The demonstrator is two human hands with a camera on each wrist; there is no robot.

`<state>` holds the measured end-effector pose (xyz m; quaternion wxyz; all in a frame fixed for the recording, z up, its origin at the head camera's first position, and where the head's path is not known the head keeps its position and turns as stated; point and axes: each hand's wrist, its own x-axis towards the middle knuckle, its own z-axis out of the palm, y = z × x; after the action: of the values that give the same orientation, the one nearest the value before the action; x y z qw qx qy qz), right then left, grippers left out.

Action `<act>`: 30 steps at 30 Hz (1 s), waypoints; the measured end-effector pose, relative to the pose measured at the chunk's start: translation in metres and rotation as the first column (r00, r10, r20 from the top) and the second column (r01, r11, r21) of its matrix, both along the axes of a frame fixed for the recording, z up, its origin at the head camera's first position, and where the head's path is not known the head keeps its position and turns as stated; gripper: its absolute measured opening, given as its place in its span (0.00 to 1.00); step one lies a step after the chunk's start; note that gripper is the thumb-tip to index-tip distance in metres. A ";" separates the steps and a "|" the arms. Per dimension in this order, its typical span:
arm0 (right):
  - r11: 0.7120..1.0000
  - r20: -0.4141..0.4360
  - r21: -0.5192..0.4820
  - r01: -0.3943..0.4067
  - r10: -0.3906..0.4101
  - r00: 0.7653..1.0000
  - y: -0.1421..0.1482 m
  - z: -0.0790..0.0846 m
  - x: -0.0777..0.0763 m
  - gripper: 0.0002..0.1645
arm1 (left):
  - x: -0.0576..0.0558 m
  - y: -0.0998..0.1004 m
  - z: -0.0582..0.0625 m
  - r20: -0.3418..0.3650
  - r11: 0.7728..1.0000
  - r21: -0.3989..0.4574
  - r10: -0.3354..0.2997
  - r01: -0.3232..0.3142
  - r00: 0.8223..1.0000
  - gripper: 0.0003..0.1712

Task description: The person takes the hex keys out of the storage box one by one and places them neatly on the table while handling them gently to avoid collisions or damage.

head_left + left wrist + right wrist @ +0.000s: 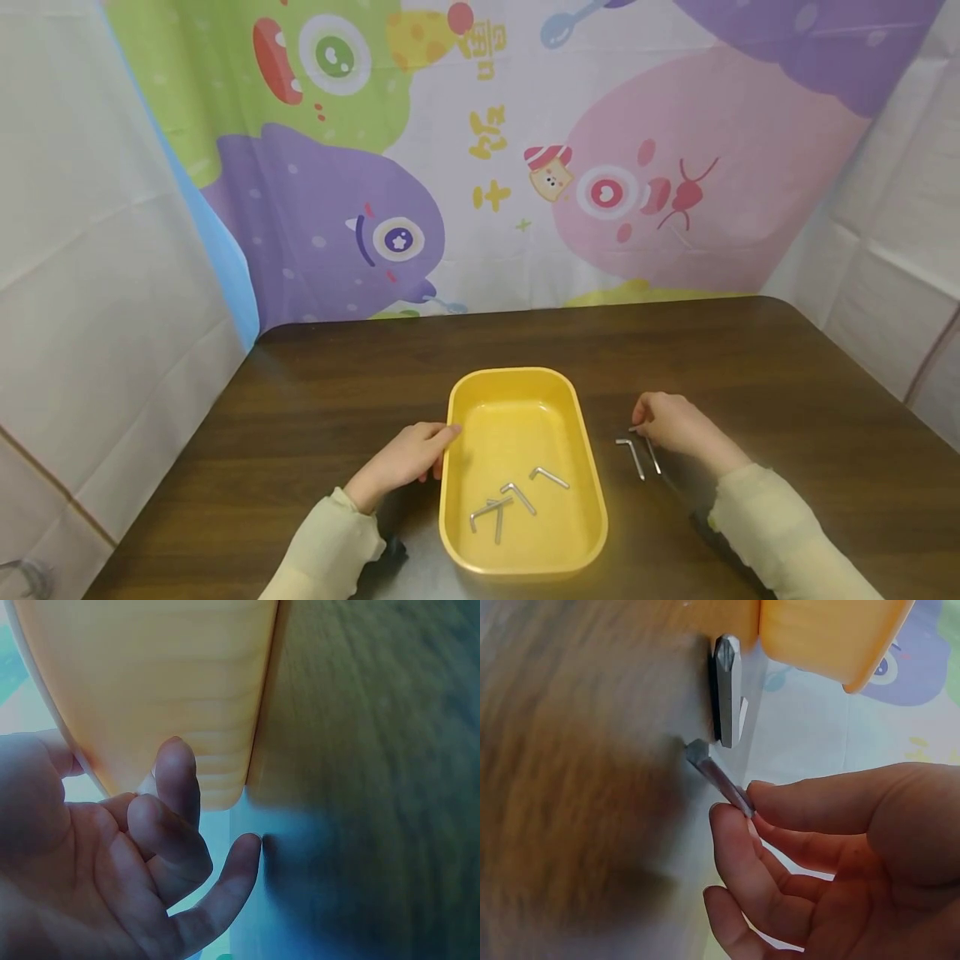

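Observation:
A yellow tray [517, 433] stands on the table, and several L-shaped hex keys [519, 497] lie inside it toward its near end. On its left side my left hand [408, 454] grips the rim, thumb over the edge; the left wrist view shows the fingers [176, 772] bent against the outer wall. To the right of the tray, my right hand [678, 425] pinches a hex key [721, 780] between thumb and index finger, low over the table. Another hex key [634, 458] lies on the table just left of it.
The dark wooden table [360, 367] has rounded far corners. Behind it hangs a cloth [495, 250] printed with cartoon monsters. Pale sheeting [97, 250] covers the left side, with more on the right.

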<state>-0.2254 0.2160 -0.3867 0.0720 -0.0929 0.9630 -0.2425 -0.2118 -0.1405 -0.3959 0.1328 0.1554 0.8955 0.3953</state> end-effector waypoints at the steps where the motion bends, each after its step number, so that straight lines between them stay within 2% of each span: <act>1: 1.000 -0.002 0.002 -0.001 0.001 1.000 0.000 0.000 0.000 0.03 | 0.000 0.000 0.000 -0.002 1.000 0.000 -0.002 0.002 1.000 0.23; 14: 1.000 0.004 0.002 -0.016 0.016 1.000 0.004 -0.002 -0.001 0.04 | 0.000 0.001 0.000 0.002 1.000 -0.002 0.001 -0.001 1.000 0.22; 30: 1.000 0.023 0.012 0.010 -0.010 1.000 0.004 -0.003 -0.003 0.08 | 0.000 0.000 -0.001 0.009 1.000 0.008 0.000 0.000 1.000 0.24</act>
<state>-0.2280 0.2197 -0.3894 0.0825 -0.0849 0.9640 -0.2382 -0.2122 -0.1408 -0.3974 0.1362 0.1543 0.8932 0.3998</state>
